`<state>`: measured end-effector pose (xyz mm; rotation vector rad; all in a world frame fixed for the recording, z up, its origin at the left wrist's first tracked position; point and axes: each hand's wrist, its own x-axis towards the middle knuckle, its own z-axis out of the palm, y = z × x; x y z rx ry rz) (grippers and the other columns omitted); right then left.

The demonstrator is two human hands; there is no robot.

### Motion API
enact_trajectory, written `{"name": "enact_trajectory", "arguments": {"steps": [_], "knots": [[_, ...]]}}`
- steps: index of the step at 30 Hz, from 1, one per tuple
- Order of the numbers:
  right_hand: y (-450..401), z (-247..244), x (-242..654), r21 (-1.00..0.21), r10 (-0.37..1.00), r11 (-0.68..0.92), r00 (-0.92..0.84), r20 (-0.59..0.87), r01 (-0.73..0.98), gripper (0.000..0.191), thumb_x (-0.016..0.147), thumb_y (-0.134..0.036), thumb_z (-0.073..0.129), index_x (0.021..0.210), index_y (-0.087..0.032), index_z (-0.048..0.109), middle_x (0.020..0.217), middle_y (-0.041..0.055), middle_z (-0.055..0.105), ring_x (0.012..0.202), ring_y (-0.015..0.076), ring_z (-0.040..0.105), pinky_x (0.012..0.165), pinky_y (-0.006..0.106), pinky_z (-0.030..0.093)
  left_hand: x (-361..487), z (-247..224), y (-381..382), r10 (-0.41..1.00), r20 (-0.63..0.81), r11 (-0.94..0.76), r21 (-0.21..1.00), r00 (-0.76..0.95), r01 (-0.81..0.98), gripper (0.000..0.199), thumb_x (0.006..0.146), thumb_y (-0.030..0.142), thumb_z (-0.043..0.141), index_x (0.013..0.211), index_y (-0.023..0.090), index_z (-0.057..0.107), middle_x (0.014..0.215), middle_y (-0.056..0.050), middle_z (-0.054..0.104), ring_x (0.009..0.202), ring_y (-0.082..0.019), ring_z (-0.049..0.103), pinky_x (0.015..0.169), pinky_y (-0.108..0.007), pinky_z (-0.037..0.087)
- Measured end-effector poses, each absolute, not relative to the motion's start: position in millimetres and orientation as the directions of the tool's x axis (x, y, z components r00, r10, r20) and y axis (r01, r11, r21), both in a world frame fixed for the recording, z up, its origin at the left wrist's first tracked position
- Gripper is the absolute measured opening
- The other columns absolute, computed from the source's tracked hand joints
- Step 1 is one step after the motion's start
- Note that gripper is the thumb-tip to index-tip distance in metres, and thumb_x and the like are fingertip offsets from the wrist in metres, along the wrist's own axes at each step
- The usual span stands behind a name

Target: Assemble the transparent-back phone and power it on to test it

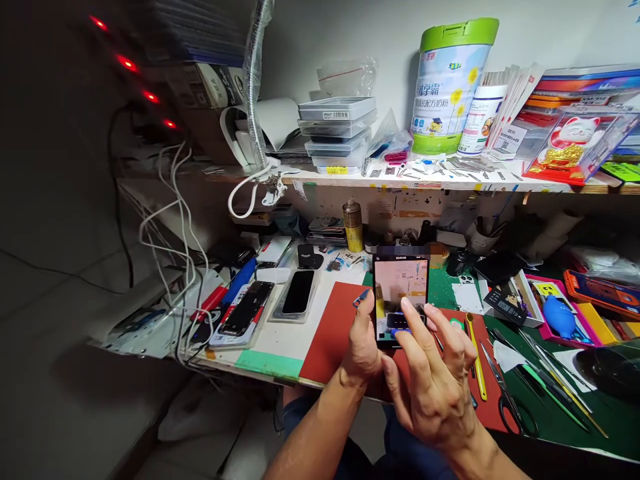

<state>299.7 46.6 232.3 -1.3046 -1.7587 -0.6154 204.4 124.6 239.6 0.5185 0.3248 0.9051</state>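
Note:
My left hand (363,343) is closed around the left edge of a smartphone (401,283), which stands upright over the red mat (327,327). The screen is lit and shows a camera picture with a control bar near the bottom. My right hand (435,380) is in front of the phone, its fingers spread, with fingertips over the lower screen. Whether they touch the glass I cannot tell. Beside my left thumb tip shows a small blue and dark piece (361,298); its kind is unclear.
Right of the mat's middle lie a yellow-handled tool (477,360), black scissors (510,407) and several tweezers. Two phones (249,308) (299,291) lie at the left. A spray can (353,227) stands behind. Above runs a loaded shelf (350,179); white cables (183,247) hang left.

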Motion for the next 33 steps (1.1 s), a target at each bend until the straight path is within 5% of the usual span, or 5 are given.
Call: {"name": "enact_trajectory", "arguments": {"steps": [10, 15, 17, 22, 33], "knots": [[33.1, 224.3, 316.8, -0.169, 0.424, 0.407, -0.021, 0.905, 0.898, 0.026, 0.093, -0.011, 0.068, 0.119, -0.014, 0.068, 0.137, 0.0198, 0.072, 0.123, 0.0357, 0.065, 0.097, 0.053, 0.05, 205.7, 238.6, 126.7, 0.81, 0.041, 0.442, 0.614, 0.586, -0.654, 0.067, 0.095, 0.065, 0.058, 0.126, 0.008, 0.073, 0.112, -0.021, 0.08, 0.113, -0.038, 0.075, 0.104, -0.049, 0.054], [22.5, 208.1, 325.8, -0.328, 0.425, 0.486, 0.109, 0.899, 0.81, 0.032, 0.087, 0.002, 0.072, 0.114, -0.016, 0.07, 0.106, 0.0108, 0.079, 0.097, 0.0257, 0.074, 0.084, 0.042, 0.06, 202.4, 242.0, 121.8, 0.785, 0.087, 0.408, 0.672, 0.613, -0.618, 0.071, 0.095, 0.07, 0.052, 0.118, 0.007, 0.076, 0.111, -0.023, 0.079, 0.099, -0.036, 0.077, 0.087, -0.045, 0.06], [21.6, 202.4, 325.6, -0.483, 0.478, 0.461, 0.25, 0.842, 0.744, 0.036, 0.087, -0.005, 0.078, 0.12, -0.018, 0.068, 0.1, 0.0076, 0.076, 0.092, 0.0232, 0.073, 0.08, 0.038, 0.061, 201.3, 242.0, 115.9, 0.785, 0.061, 0.421, 0.678, 0.617, -0.603, 0.072, 0.094, 0.071, 0.054, 0.115, 0.007, 0.077, 0.112, -0.024, 0.079, 0.099, -0.037, 0.077, 0.084, -0.045, 0.061], [24.8, 202.2, 330.3, -0.833, 0.778, 0.396, 0.34, 0.528, 0.388, 0.05, 0.099, -0.029, 0.07, 0.146, -0.02, 0.054, 0.14, 0.0176, 0.066, 0.122, 0.0279, 0.069, 0.099, 0.045, 0.061, 202.0, 237.5, 95.8, 0.85, -0.008, 0.414, 0.629, 0.526, -0.658, 0.057, 0.092, 0.063, 0.064, 0.119, 0.015, 0.077, 0.109, -0.016, 0.081, 0.112, -0.039, 0.075, 0.098, -0.05, 0.058], [9.5, 193.1, 351.1, -0.958, 0.948, 0.286, 0.156, 0.277, -0.037, 0.039, 0.105, -0.036, 0.06, 0.143, -0.025, 0.066, 0.138, 0.0119, 0.072, 0.112, 0.0279, 0.076, 0.084, 0.036, 0.067, 203.4, 210.8, 39.7, 0.864, -0.039, 0.454, 0.492, 0.502, -0.743, 0.053, 0.1, 0.055, 0.06, 0.131, 0.014, 0.073, 0.124, -0.016, 0.079, 0.124, -0.036, 0.07, 0.113, -0.051, 0.049]]}}
